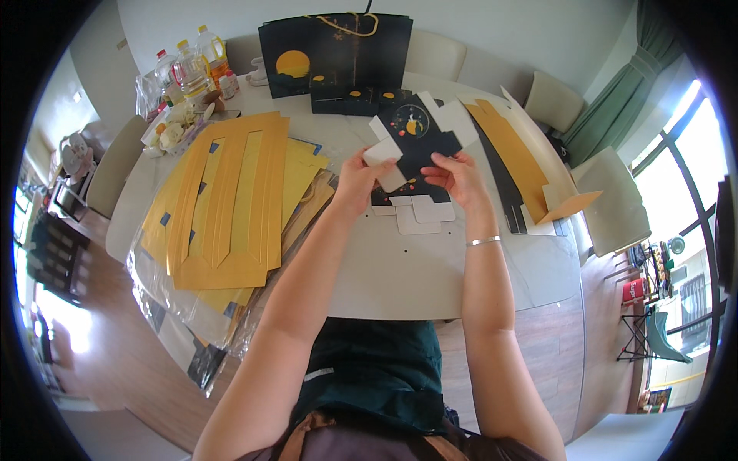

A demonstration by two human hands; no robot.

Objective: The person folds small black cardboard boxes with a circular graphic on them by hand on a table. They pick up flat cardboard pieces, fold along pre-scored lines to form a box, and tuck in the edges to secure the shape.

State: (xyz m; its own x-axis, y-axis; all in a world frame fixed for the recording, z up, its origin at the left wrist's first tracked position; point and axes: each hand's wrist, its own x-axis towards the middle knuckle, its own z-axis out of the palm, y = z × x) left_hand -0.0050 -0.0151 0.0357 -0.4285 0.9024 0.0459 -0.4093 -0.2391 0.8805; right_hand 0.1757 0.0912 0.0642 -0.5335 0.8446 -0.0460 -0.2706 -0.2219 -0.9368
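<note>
Pale walls and a wood floor surround a white, faintly veined desk (pixel 438 280), whose back edge carries a large black bag (pixel 338 58). Gold card sheets (pixel 269 192) lie in a stack on the left; a long gold card piece (pixel 507 146) lies on the right.

From my remote station I find the black box blank (pixel 411 150) over the middle of the desk, between both hands, several of its flaps showing white. At its left side, the left hand (pixel 356 183) has thumb and fingers clamped on a white flap (pixel 382 151). The right hand (pixel 460 177) is at the blank's right side, fingers curled; I cannot tell whether they pinch the edge.

I judge the blank light and moderately stiff, apt to bend at its creases and somewhat slick on the printed face. Thin flaps would likely kink or tear if forced. I recommend holding it by broad panel edges beside a fold, thumb opposite fingers, with light pressure kept off flap corners.
</note>
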